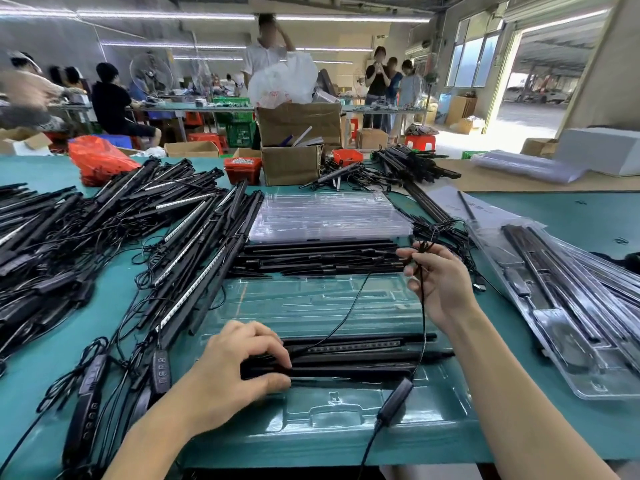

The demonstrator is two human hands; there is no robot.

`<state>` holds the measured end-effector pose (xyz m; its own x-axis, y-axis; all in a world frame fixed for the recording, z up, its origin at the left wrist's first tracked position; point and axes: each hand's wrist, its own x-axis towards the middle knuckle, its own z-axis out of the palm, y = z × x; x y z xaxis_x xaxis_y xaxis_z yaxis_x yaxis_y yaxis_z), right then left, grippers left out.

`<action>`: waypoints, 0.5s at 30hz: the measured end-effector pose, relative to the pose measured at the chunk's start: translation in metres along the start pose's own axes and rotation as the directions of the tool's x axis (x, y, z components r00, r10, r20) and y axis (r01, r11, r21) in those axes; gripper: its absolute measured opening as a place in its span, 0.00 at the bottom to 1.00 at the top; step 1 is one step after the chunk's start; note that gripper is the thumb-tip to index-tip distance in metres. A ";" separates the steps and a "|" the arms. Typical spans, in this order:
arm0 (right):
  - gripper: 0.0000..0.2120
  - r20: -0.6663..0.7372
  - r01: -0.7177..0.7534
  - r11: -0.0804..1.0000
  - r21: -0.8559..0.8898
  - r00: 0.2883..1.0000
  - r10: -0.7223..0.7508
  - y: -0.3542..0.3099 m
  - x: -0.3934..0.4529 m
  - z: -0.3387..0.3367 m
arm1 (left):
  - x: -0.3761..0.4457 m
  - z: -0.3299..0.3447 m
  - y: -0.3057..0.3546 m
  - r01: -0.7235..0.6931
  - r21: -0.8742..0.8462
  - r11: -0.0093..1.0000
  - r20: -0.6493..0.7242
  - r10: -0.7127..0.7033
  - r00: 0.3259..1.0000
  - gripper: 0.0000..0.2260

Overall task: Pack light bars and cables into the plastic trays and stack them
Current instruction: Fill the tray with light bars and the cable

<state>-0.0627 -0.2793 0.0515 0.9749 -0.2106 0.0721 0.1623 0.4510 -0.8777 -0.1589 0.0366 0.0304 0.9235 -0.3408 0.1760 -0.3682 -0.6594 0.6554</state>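
- Light bars [360,355] lie side by side across the clear plastic tray [346,420] nearest the person, on the green table [554,216].
- Left hand [239,372] rests on the left ends of those bars, its grip curled over them with fingers above and thumb at the near side.
- Right hand [440,282] is raised above the tray, its grip pinching a thin black cable [423,327] between thumb and fingertips.
- That cable hangs down from the fingers to a small black controller [394,400], which lies on the near part of the tray.
- Another row of black bars [322,258] lies just beyond the tray, and past it stands a stack of empty clear trays [329,213].
- To the left, a large heap of bars and tangled cables [104,230] covers the table.
- To the right, a filled tray [571,306] lies at an angle on top of others.
- At the far edge stand a cardboard box [291,164] and a red bin [242,169]; other people work at tables behind.
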 end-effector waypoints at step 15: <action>0.08 -0.028 -0.104 0.993 -0.052 0.994 0.102 0.007 0.002 -0.005 | 0.008 0.000 -0.003 0.056 -0.020 0.998 0.061 -0.055 0.997 0.04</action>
<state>-0.0607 -0.2803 0.0431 0.9818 -0.1874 -0.0314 0.0521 0.4245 -0.9039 -0.1500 0.0358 0.0292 0.9341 -0.3444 0.0943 -0.3133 -0.6637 0.6792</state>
